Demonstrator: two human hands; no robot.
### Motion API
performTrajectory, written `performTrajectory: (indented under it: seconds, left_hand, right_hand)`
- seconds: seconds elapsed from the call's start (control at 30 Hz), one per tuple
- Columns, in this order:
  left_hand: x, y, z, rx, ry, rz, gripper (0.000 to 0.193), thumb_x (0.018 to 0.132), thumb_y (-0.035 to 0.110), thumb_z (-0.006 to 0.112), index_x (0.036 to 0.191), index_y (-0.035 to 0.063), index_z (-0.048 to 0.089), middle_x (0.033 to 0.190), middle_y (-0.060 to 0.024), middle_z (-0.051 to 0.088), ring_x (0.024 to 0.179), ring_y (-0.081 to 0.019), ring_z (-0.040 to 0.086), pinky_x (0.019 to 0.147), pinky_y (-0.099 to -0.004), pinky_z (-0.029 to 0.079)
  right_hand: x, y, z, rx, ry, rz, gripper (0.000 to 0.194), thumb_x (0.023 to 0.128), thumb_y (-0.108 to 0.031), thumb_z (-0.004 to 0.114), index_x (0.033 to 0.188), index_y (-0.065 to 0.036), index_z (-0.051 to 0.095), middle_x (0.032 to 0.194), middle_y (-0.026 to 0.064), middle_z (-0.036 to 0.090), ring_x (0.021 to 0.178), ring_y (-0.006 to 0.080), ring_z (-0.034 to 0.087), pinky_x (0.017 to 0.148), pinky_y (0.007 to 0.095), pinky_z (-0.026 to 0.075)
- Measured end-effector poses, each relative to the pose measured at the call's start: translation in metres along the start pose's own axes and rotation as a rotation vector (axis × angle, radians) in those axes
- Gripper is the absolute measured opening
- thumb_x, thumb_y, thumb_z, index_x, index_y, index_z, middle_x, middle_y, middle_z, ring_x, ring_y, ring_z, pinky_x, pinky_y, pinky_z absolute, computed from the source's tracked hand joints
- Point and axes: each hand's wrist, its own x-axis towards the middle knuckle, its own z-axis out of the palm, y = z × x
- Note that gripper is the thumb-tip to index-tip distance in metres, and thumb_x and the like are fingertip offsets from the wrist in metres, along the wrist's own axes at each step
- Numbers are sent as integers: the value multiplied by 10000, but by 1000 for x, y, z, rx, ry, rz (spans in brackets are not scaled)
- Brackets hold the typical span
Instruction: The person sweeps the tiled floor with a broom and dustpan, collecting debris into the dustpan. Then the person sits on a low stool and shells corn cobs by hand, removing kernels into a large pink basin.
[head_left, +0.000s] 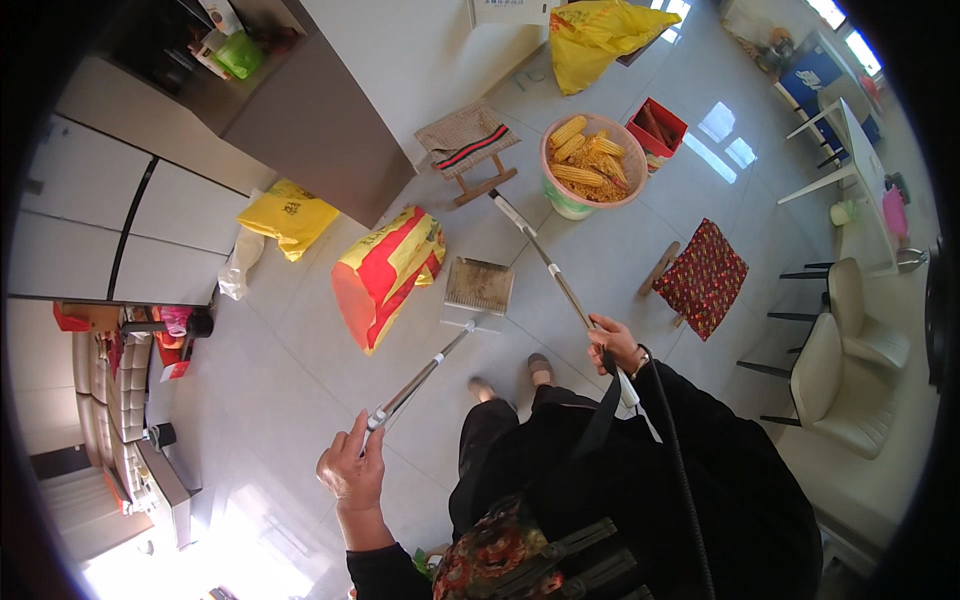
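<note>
My left hand (352, 465) grips the upper end of a long-handled dustpan's metal pole. The dustpan (480, 285) rests on the tiled floor in front of my feet, with dirt or debris in its pan. Around the metal handle of a broom (570, 292) my right hand (615, 343) is closed; the broom's narrow head points away towards a folding stool. Between that stool and a red box stands a pink basket (634, 180) heaped with corn cobs and loose kernels. A red and yellow bag (386, 277) lies left of the dustpan.
A folding stool with a woven seat (465, 139) stands ahead by a cabinet (322, 127). To the right are a stool with a red patterned seat (703, 281) and cream chairs (847, 390). Yellow bags (289, 217) lie by the cabinet. Beyond the basket is a red box (651, 150).
</note>
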Motion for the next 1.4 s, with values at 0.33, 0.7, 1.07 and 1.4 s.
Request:
performTrajectory:
  seconds: [0.33,0.7,1.07,1.4]
  left_hand:
    - [77,-54,33,-43,-14,104,328,713,243,827,1032,196,767,591,-14,500,453,-224,487,442,-345,392]
    - [128,-76,48,-54,-70,77,322,715,253,825,1026,202,757,577,-10,481,450,-213,487,439,-340,386]
    - [167,-43,54,63,-144,-60,314,725,277,813,1023,195,758,559,-12,477,452,-206,494,440,-342,364]
    - [181,-31,60,114,-185,-113,327,707,265,826,1021,198,764,559,1,477,463,-192,495,463,-337,362]
  right_hand:
    - [28,-28,73,-511,220,-253,292,901,-140,605,1189,-91,595,641,6,507,509,111,502,444,307,436]
    - [57,-80,126,-570,57,-76,496,932,-184,571,1417,-110,499,684,21,554,536,119,537,418,305,460]
    - [206,-190,233,-1305,-302,-355,377,903,-116,487,1251,24,524,677,164,621,483,249,626,492,388,518]
    - [300,-165,300,-1580,-218,-392,262,827,-51,488,1052,24,601,714,221,669,635,351,689,633,446,556]
